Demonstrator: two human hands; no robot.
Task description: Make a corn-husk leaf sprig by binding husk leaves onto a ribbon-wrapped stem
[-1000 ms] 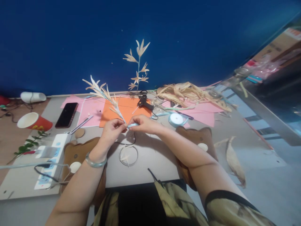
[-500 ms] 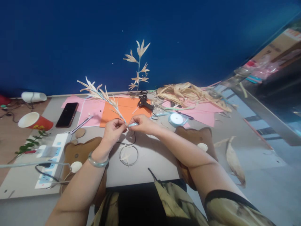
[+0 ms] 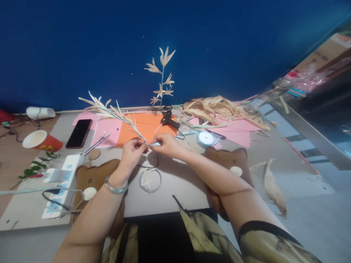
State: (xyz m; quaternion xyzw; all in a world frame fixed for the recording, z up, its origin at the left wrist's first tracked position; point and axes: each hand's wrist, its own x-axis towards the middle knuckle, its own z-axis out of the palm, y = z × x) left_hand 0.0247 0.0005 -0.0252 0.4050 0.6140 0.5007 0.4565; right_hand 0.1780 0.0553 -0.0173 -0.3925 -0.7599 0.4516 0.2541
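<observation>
Between my hands is the lower end of a flower stem (image 3: 120, 116) made of pale dried husk strips, slanting up and left over the coloured paper. My left hand (image 3: 134, 151) is closed in a pinch on that stem. A short end of light blue ribbon (image 3: 155, 144) shows at my right hand (image 3: 167, 144), whose fingers are pinched on it beside the stem. The two hands nearly meet. Below them on the table lies a grey wire ring (image 3: 150, 180) with a pale husk flower inside. A finished-looking husk flower branch (image 3: 161, 78) stands upright against the blue wall.
Behind my hands lie a black glue gun (image 3: 169, 118), orange paper (image 3: 137, 126) and a ribbon roll (image 3: 205, 138). Dried husks (image 3: 216, 109) are heaped at the back right. A phone (image 3: 79, 133), paper cup (image 3: 42, 141) and power strip (image 3: 59, 186) are on the left.
The husk flower stem has swung lower and further left, its tip dropping a little. My hands stay almost in the same place, still pinching.
</observation>
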